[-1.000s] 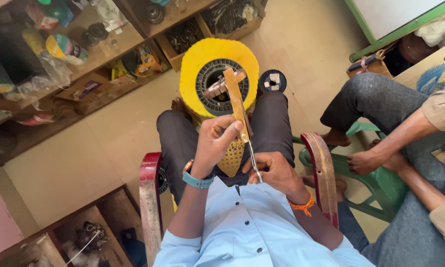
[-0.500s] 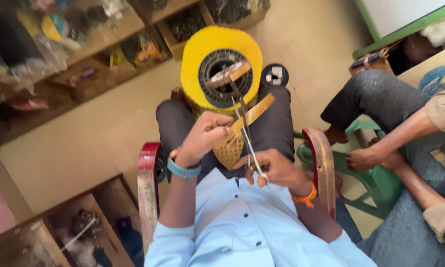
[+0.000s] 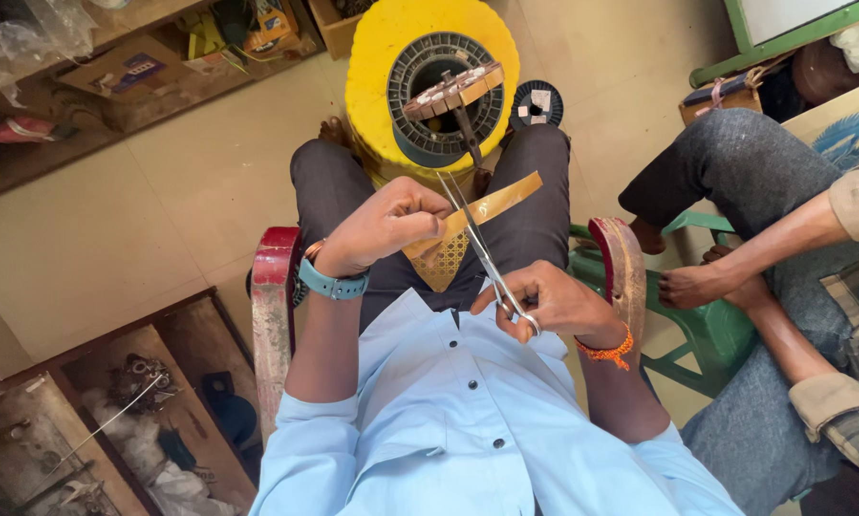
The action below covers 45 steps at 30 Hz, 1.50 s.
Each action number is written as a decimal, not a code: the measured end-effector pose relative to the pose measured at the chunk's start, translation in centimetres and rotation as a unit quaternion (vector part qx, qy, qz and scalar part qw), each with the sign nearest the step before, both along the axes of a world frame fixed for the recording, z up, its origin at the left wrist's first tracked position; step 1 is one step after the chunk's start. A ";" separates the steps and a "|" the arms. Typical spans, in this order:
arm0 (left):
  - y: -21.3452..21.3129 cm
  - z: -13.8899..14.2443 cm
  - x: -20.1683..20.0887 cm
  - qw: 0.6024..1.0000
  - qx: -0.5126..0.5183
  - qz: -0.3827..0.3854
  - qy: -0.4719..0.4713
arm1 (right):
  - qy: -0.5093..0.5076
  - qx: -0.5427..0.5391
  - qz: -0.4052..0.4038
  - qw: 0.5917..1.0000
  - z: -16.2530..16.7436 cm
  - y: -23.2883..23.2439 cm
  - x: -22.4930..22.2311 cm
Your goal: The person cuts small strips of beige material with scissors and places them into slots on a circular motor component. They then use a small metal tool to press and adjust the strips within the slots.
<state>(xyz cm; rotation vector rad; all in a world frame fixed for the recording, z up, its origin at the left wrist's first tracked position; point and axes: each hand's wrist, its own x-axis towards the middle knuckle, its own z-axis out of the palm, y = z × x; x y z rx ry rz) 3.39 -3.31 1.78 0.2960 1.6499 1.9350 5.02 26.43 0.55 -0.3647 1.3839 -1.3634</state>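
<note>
I sit in a chair and look down at my lap. My left hand (image 3: 384,225) pinches a yellowish translucent strip (image 3: 492,204) that slants up to the right. My right hand (image 3: 554,301) grips the handles of steel scissors (image 3: 477,244), whose open blades straddle the strip near its middle. A yellow patterned piece (image 3: 443,266) lies on my dark trousers under the strip. Past my knees stands a yellow round stand (image 3: 372,91) carrying a dark wound stator ring (image 3: 446,96).
The chair's red armrests (image 3: 272,306) flank me on both sides. A seated person (image 3: 783,248) in grey trousers is close on the right, one hand on a green stool (image 3: 707,330). Cluttered wooden shelves (image 3: 114,72) run along the left, and a small black part (image 3: 536,101) lies on the floor.
The strip has swung from upright to a slant toward the right. My right hand has brought the scissors' open blades up around it. The view has shifted closer.
</note>
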 end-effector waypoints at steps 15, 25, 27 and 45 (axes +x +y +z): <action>0.2 -2.6 1.7 0.931 0.151 0.331 -0.009 | 0.079 -0.106 -0.249 0.959 -2.2 0.6 2.1; 10.3 -7.7 3.7 0.874 0.255 0.407 -0.075 | 0.170 -0.094 -0.477 0.857 -0.3 -5.7 -0.6; 11.6 -7.7 3.9 0.883 0.253 0.391 -0.064 | 0.185 -0.086 -0.489 0.848 -0.4 -5.4 -0.8; 9.3 -2.0 3.1 0.955 0.008 0.298 0.011 | 0.127 0.020 -0.297 0.946 -1.4 0.1 -0.5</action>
